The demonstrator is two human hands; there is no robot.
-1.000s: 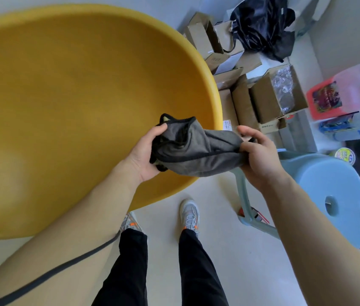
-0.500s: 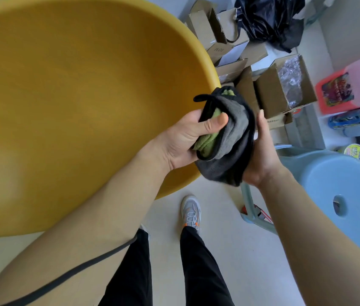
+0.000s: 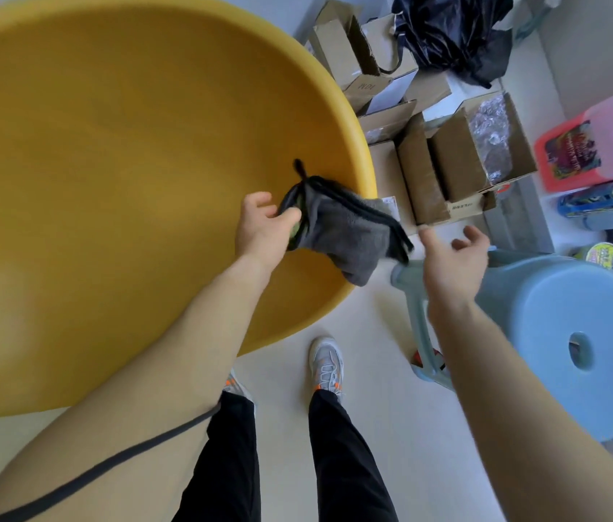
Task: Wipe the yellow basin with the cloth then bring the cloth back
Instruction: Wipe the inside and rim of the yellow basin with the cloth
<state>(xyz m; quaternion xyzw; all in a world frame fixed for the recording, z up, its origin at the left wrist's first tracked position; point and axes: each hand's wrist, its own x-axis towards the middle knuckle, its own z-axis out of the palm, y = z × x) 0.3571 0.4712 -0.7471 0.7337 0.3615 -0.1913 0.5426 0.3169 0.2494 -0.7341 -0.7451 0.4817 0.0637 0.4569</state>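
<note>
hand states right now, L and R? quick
Left hand: closed, gripping the grey cloth.
Right hand: open, fingers loosely spread, holding nothing.

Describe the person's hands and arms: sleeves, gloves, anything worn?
Left hand and right hand are bare: no gloves, rings or watch visible. Both forearms are bare too, no sleeves in view. A thin dark cord runs along the left forearm.

Bright, even daylight, soft shadows, wide-angle bending at edges, slight motion blur
</note>
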